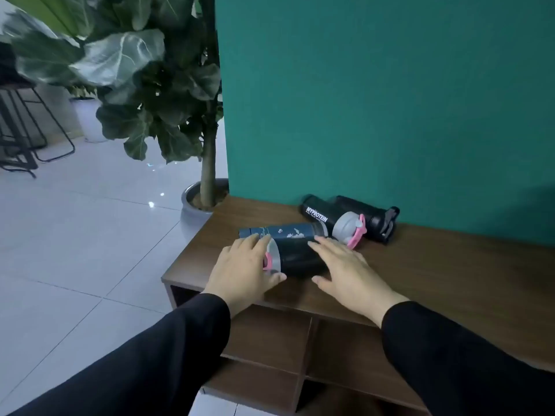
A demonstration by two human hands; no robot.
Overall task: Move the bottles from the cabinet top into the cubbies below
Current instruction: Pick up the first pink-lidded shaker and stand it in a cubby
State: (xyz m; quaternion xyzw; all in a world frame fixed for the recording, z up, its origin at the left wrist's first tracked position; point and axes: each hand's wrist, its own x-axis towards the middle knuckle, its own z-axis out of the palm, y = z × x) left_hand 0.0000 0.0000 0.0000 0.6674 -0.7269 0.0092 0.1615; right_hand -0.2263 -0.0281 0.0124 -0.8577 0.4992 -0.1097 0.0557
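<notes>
Four bottles lie on their sides on the brown cabinet top (435, 265). Nearest is a black shaker bottle (297, 258) with a grey lid and pink clip pointing left. My left hand (243, 265) wraps its lid end, thumb underneath. My right hand (342, 267) covers its base end, fingers over the top. Just behind it is a dark blue bottle (285, 231) with white print. Near the wall are a black MYPROTEIN shaker (322, 216) with a grey lid and an all-black bottle (371, 217). Open cubbies (270, 334) show under the top, in two rows.
A teal wall (390, 100) stands right behind the cabinet. A large-leaved potted plant (207, 163) in a grey pot (189, 211) sits at the cabinet's left end. White tiled floor (75, 241) lies to the left, with black metal stool legs (30, 136) far off.
</notes>
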